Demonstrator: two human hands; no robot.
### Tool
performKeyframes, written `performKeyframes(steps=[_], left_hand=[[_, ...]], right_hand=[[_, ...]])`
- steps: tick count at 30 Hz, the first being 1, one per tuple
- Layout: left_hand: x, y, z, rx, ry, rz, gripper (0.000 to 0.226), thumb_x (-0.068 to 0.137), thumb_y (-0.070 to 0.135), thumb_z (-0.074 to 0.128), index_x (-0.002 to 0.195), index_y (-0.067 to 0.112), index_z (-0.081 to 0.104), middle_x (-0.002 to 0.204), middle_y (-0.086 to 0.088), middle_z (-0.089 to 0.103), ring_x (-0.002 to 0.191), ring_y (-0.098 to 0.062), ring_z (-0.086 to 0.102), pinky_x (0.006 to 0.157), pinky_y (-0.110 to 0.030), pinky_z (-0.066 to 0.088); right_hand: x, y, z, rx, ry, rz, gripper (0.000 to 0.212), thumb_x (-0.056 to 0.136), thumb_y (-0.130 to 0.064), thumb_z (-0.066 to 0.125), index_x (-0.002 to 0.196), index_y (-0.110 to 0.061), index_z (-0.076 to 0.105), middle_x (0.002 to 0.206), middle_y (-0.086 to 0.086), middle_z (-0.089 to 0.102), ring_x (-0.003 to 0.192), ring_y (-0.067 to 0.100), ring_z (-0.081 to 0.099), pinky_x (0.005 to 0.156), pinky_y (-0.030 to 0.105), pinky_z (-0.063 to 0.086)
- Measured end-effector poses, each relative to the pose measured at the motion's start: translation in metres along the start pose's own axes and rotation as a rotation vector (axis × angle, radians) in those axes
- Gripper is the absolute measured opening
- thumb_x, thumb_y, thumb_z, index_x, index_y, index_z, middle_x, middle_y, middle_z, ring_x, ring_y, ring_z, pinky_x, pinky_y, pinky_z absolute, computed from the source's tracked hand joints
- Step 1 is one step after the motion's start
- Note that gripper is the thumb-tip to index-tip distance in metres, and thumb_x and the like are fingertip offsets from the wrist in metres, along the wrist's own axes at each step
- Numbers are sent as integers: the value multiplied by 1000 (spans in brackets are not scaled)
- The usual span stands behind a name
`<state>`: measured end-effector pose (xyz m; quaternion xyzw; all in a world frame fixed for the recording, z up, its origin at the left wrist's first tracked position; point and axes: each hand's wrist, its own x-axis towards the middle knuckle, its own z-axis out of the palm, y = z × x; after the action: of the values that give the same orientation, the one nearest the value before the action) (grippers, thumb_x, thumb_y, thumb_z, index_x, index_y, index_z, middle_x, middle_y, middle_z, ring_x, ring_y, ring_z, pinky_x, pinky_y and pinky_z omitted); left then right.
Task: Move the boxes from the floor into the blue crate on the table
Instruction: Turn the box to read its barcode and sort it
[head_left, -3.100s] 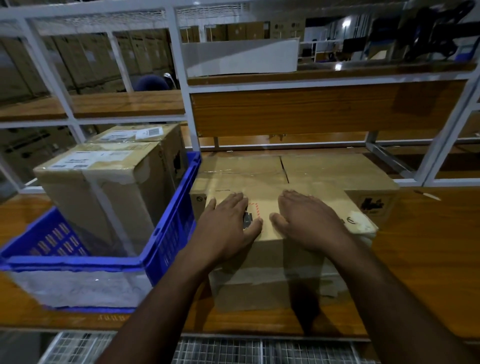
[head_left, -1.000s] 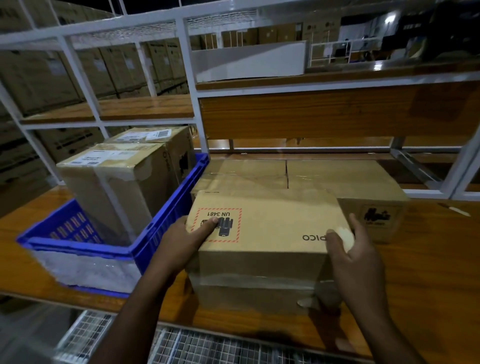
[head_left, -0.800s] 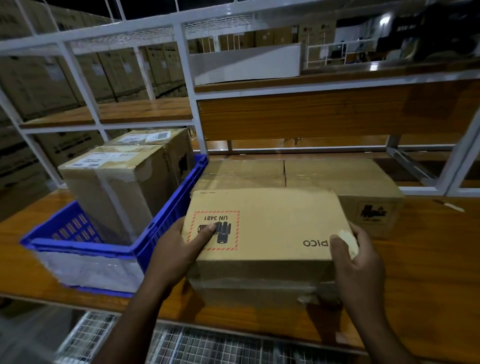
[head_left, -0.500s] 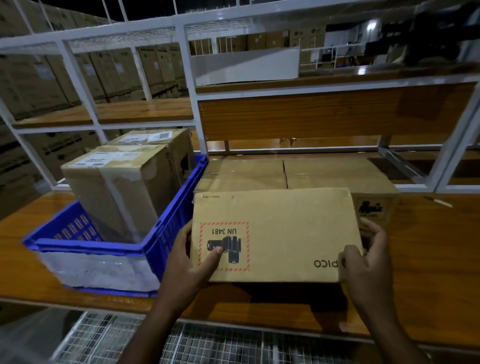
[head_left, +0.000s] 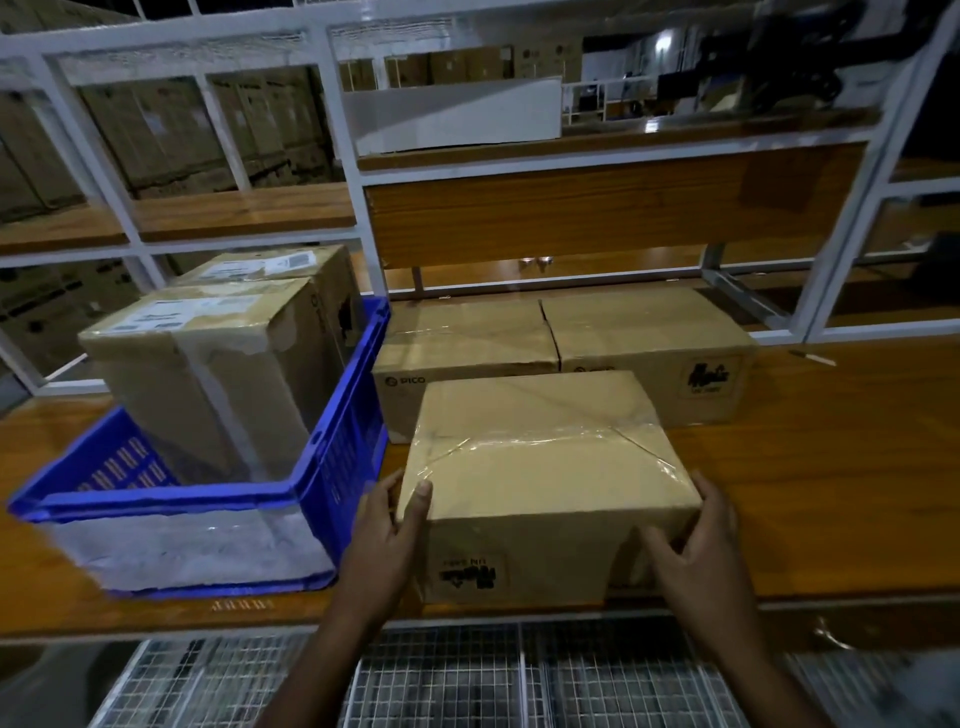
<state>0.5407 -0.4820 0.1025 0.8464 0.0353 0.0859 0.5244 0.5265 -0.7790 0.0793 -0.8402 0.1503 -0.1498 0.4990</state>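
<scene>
The box (head_left: 545, 467) is now rotated, taped face up; both hands' fingers (head_left: 421, 499) clamp its sides beside the blue crate (head_left: 332, 467), ready for lifting in.

Brown cardboard box (head_left: 465, 358) just beyond the hands: "PICO" with a round logo, on its front face.
Brown cardboard box (head_left: 655, 340) beyond the right hand: dark script logo, unreadable.
Held taped cardboard box (head_left: 540, 467): smudged black mark, unreadable.
</scene>
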Motion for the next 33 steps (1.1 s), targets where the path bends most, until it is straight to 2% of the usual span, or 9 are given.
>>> performKeyframes(steps=[4,8,11,16,21,24,26,29,33], left_hand=[[3,6,-4,72,15,82,81,77,85,49,138,32,46,140,7,44,114,-3,53,77,-16,43],[15,28,-1,248,-4,297,78,84,74,53,148,32,40,155,8,39,140,-10,40,107,-36,44],[25,45,17,427,-159,379,74,91,64,53,152,26,39,161,4,35,147,-11,31,118,-40,35],[29,34,42,717,-156,480,68,97,70,29,148,29,46,152,8,46,137,-9,39,116,-31,33],[36,38,44,701,-136,488,54,98,62,42,136,28,59,135,9,58,123,-8,49,104,-29,40],[49,47,43,712,-117,471,38,97,56,52,115,28,70,113,10,65,102,-6,54,84,-27,46],[59,56,42,734,-96,457,27,95,51,58,100,28,73,99,11,65,88,-5,55,67,-23,42],[72,61,42,776,-20,482,21,94,46,61,90,27,70,91,9,65,82,-9,58,66,-28,47],[83,48,52,739,-19,541,40,94,43,62,129,24,60,127,4,60,112,-13,58,91,-29,50]], right_hand=[[-10,-9,0,-53,80,-68,83,84,-56,66,151,-32,24,150,-2,33,129,23,45,88,52,56],[-2,-30,4,-276,163,-380,50,90,-36,66,136,-19,54,140,1,47,126,16,44,100,36,43],[12,-50,17,-445,45,-541,29,94,-34,59,118,-21,68,122,-2,65,116,11,52,98,27,35],[13,-50,36,-536,7,-551,23,95,-35,60,113,-28,71,113,-10,69,104,5,57,87,19,36],[29,-64,41,-595,51,-482,19,96,-38,57,87,-29,71,86,-10,64,79,4,54,71,22,45],[53,-78,51,-702,66,-481,27,96,-42,56,81,-26,73,72,-8,60,65,4,52,61,23,42],[65,-83,57,-766,38,-493,26,95,-39,57,83,-23,72,73,-5,60,65,8,53,60,26,44],[71,-83,64,-802,-20,-529,21,95,-34,55,91,-21,71,80,-3,62,72,11,53,67,28,46],[75,-79,65,-757,-42,-599,33,95,-34,57,126,-23,57,124,0,56,113,17,49,96,36,42]])
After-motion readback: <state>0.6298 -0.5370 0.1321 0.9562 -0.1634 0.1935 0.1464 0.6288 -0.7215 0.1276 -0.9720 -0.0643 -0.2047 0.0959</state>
